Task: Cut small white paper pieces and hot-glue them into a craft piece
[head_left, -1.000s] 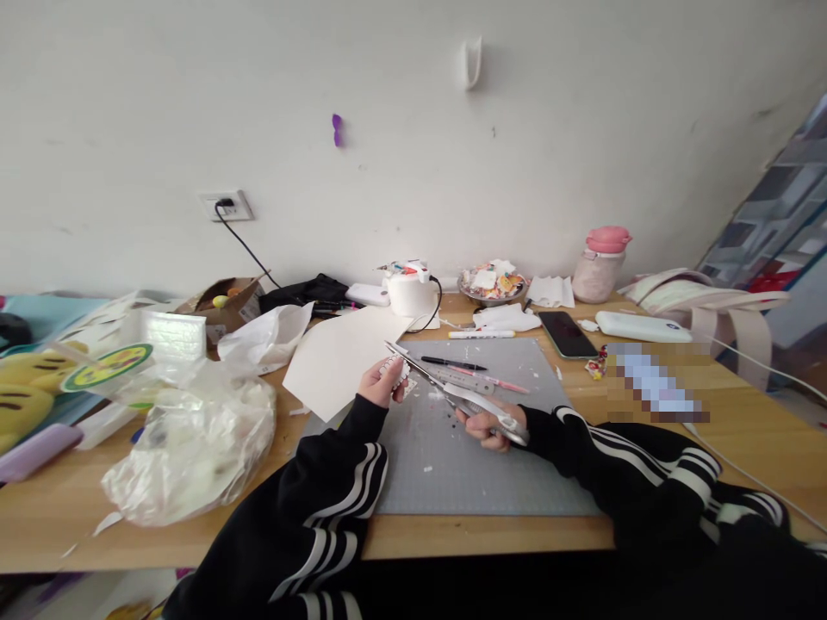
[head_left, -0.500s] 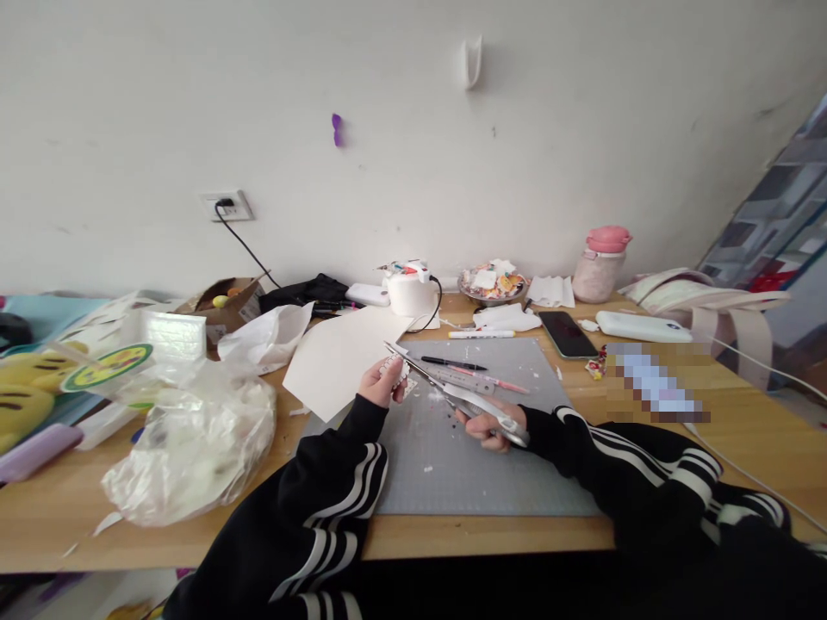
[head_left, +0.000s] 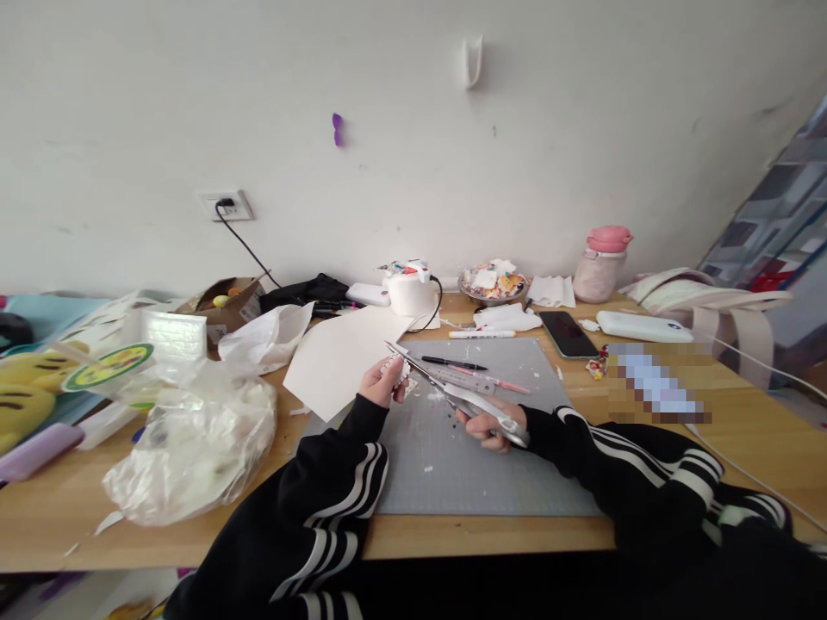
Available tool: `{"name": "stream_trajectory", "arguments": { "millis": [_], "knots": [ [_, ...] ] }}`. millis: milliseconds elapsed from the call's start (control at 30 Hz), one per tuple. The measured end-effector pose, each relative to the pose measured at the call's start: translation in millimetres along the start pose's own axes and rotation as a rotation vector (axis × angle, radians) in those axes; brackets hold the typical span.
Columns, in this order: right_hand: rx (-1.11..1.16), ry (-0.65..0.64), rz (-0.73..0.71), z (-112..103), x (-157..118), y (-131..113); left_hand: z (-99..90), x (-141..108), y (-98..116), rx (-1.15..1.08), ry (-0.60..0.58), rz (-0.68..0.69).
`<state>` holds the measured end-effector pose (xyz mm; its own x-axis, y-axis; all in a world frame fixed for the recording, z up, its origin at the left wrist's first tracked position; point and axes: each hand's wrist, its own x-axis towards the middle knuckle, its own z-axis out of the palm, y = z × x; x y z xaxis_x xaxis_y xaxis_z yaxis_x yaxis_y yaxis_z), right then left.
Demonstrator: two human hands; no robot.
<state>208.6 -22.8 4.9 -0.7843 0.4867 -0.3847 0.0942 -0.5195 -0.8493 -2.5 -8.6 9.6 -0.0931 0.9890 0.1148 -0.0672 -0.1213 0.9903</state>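
Note:
Between the thumb and fingers of my left hand [head_left: 381,381] is a small white paper cutout [head_left: 403,370] with a scalloped edge and dark outlines. My right hand [head_left: 483,427] is closed round the grey-white handles of a pair of scissors [head_left: 475,399]. The scissor blades point up and left and reach the cutout beside my left thumb. Under both hands lies a grey cutting mat [head_left: 478,482] with paper scraps on it. A black pen [head_left: 454,363], a clear ruler [head_left: 462,380] and a pink pen [head_left: 512,385] rest just beyond the scissors.
A large white sheet [head_left: 342,357] lies left of the mat. Further left sits a crumpled plastic bag [head_left: 194,448]. Along the back stand a white pot [head_left: 412,294], a bowl of paper scraps [head_left: 494,284] and a pink-lidded bottle [head_left: 600,267]. A phone [head_left: 568,334] lies at right.

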Motion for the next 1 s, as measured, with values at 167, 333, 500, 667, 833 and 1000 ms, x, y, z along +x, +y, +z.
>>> {"name": "stream_trajectory", "arguments": {
  "millis": [167, 333, 500, 667, 833, 1000],
  "knots": [
    [-0.022, -0.005, 0.011, -0.8, 0.7, 0.1, -0.6, 0.7, -0.8, -0.011, -0.004, -0.01],
    [-0.04, 0.005, 0.017, -1.2, 1.2, 0.4, -0.9, 0.9, -0.6, -0.033, -0.016, -0.028],
    [-0.041, 0.01, 0.028, -1.4, 3.3, 1.2, -1.3, 1.7, -0.9, -0.03, -0.027, -0.026],
    [-0.04, 0.017, 0.023, -1.1, 5.0, 1.8, -2.0, 2.6, -2.4, -0.045, -0.031, -0.023],
    [-0.039, 0.009, 0.016, -0.9, 4.1, 1.3, -3.1, 3.6, -4.2, -0.045, -0.037, -0.015],
    [-0.045, 0.012, 0.021, -1.6, 3.5, 1.1, -2.7, 3.9, -3.3, -0.032, -0.042, -0.02]
  ]
}}
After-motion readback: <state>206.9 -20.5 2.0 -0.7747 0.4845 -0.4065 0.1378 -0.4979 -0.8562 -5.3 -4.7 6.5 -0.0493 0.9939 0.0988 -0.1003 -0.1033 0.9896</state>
